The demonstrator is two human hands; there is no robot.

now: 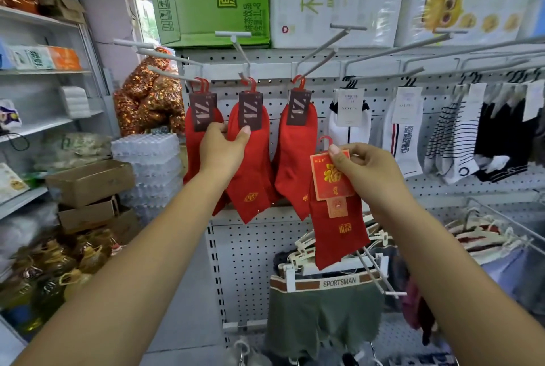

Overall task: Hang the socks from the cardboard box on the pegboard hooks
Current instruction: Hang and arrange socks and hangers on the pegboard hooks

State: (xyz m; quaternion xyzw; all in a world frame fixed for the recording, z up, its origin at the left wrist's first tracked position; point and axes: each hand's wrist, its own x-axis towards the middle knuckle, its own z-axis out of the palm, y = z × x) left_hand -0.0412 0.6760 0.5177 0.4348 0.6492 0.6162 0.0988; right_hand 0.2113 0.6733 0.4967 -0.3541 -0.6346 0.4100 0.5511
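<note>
Three pairs of red socks with dark labels hang by red hangers from grey hooks on the white pegboard (244, 250): left pair (193, 141), middle pair (253, 176) and right pair (296, 159). My left hand (225, 148) pinches the top of the middle pair, its thumb on the dark label. My right hand (361, 169) pinches the red-and-gold label of a loose pair of red socks (339, 233), held in the air below and right of the third hook (318, 63).
White, striped and black socks (460, 141) hang further right. Green shorts (321, 309) and hangers sit on lower hooks. Cardboard boxes (91, 185) and stacked bottle packs (150, 168) stand at left by shelves. Cartons sit on top of the pegboard unit.
</note>
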